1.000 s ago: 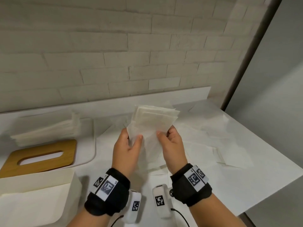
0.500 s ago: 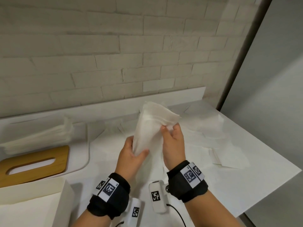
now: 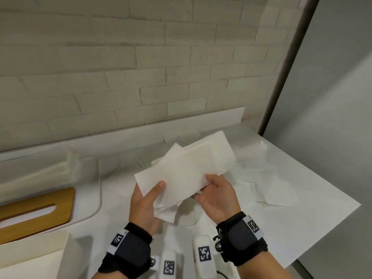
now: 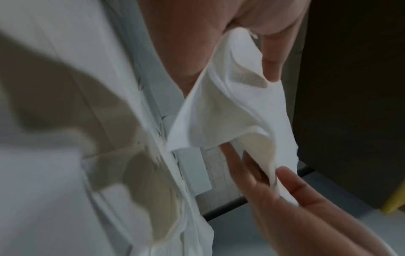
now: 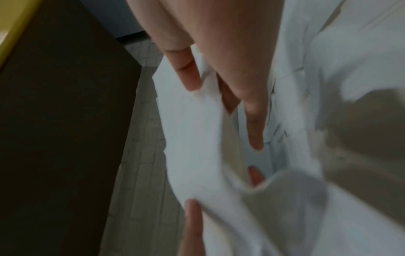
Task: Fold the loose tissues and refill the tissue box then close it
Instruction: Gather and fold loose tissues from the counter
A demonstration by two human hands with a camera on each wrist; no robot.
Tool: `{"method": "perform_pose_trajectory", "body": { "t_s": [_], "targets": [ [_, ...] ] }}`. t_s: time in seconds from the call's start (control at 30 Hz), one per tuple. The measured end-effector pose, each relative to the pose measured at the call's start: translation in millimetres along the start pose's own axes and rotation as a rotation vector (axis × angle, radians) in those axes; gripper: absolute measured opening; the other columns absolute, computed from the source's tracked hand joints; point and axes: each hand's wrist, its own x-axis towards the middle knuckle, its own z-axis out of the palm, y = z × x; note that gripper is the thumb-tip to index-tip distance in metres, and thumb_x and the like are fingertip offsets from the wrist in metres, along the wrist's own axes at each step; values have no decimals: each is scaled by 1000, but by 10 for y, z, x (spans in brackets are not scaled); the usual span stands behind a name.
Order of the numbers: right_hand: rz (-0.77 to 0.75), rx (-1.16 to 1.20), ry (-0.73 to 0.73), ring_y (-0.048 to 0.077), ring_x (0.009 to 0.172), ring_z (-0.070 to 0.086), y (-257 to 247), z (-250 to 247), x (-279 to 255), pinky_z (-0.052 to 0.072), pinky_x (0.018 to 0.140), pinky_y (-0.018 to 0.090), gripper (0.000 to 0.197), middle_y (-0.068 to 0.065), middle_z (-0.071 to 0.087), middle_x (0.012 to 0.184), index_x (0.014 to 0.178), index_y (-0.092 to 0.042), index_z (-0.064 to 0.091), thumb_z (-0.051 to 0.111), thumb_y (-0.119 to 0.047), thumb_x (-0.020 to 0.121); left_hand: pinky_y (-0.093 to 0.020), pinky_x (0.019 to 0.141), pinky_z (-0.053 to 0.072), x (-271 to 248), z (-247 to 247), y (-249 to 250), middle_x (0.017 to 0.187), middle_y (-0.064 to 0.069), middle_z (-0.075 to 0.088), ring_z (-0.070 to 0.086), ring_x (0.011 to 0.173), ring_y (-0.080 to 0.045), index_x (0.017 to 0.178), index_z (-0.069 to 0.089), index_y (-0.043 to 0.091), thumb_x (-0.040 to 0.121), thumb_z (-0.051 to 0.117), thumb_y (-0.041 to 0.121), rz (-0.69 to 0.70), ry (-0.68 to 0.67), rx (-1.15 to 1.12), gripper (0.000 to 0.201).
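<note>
Gripping: left hand (image 3: 146, 202) thumb on top, fingers beneath the tissue stack (image 3: 187, 170).
Right hand (image 3: 218, 198): fingers curled under stack's right end, thumb on its top.
Stack position: held above counter (image 3: 302, 228), over loose tissues (image 3: 269, 190).
Left side: wooden lid (image 3: 36, 210), open tissue box (image 3: 32, 258).

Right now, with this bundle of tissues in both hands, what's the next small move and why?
Probably square the bundle of tissues up before anything else. The left hand pinches its near-left corner and the right hand holds the near edge, yet the sheets fan out unevenly, with corners drooping below. Aligned edges should fit the open tissue box at lower left more easily.
</note>
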Motion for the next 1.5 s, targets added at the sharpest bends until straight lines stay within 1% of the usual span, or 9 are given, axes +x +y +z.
{"method": "perform_pose_trajectory", "body": {
  "t_s": [0.23, 0.37, 0.47, 0.57, 0.8, 1.0, 1.27, 1.4, 1.5],
  "targets": [
    [-135, -200, 148, 28, 103, 62, -534, -306, -124, 50, 89, 46, 63, 11, 62, 116, 134, -29, 48, 63, -3, 78, -33, 73, 57, 41, -51, 220, 85, 4, 75, 70, 81, -16, 94, 65, 21, 84, 64, -7, 141, -22, 481, 29],
    [-20, -879, 146, 28, 112, 61, -678, -554, -196, 52, 97, 38, 77, 11, 55, 128, 130, -46, 47, 79, -8, 71, -31, 74, 55, 62, -40, 154, 99, -2, 76, 73, 90, -18, 107, 67, 16, 86, 62, -4, -88, -170, 649, 29],
    [138, -1337, 141, 20, 97, 63, -540, -660, -274, 53, 88, 31, 60, 5, 59, 117, 121, -41, 55, 74, -8, 73, -18, 61, 54, 83, -75, -17, 99, -10, 72, 72, 75, -10, 102, 65, 6, 86, 62, -3, -257, -155, 792, 18],
    [290, -1609, 100, 12, 98, 56, -441, -755, -285, 47, 72, 16, 42, -4, 54, 122, 112, -32, 64, 71, -10, 77, -26, 73, 46, 77, -194, -86, 107, -3, 63, 61, 90, -13, 108, 61, 12, 79, 77, 16, -402, -60, 783, 33],
    [309, -1723, 120, 10, 97, 52, -420, -786, -308, 38, 66, 11, 28, -6, 52, 112, 102, -24, 63, 75, -19, 77, -47, 83, 54, -259, -464, 65, 105, -22, 70, 66, 94, -38, 104, 67, 1, 86, 56, 19, -681, -68, 60, 27],
    [309, -1847, -41, 12, 93, 50, -383, -681, -317, 35, 64, 9, 13, -11, 51, 93, 91, -19, 59, 67, -13, 84, -46, 76, 60, -386, -797, -167, 115, -23, 69, 63, 108, -40, 113, 62, -3, 83, 33, -20, -499, 34, 245, 45],
    [316, -1672, -162, -3, 69, 47, -488, -591, -394, 34, 65, 11, 19, -17, 55, 81, 76, -29, 58, 67, -14, 85, -51, 79, 55, -233, -600, -97, 93, -18, 54, 56, 89, -36, 92, 50, 6, 84, 37, -10, -361, 185, 360, 22],
    [303, -1626, -124, -1, 75, 49, -510, -662, -419, 37, 72, 17, 19, -11, 63, 95, 74, -31, 59, 68, -17, 83, -50, 88, 48, -233, -540, -76, 107, -14, 54, 54, 93, -34, 97, 54, 7, 88, 46, 1, -391, 224, 358, 13],
    [324, -1636, -157, 0, 76, 50, -478, -652, -420, 37, 73, 16, 18, -16, 58, 86, 78, -31, 60, 68, -16, 84, -37, 82, 40, -309, -403, -51, 95, 5, 62, 52, 81, -15, 96, 60, 21, 96, 55, 22, -433, 97, 450, 5]
  ]
}}
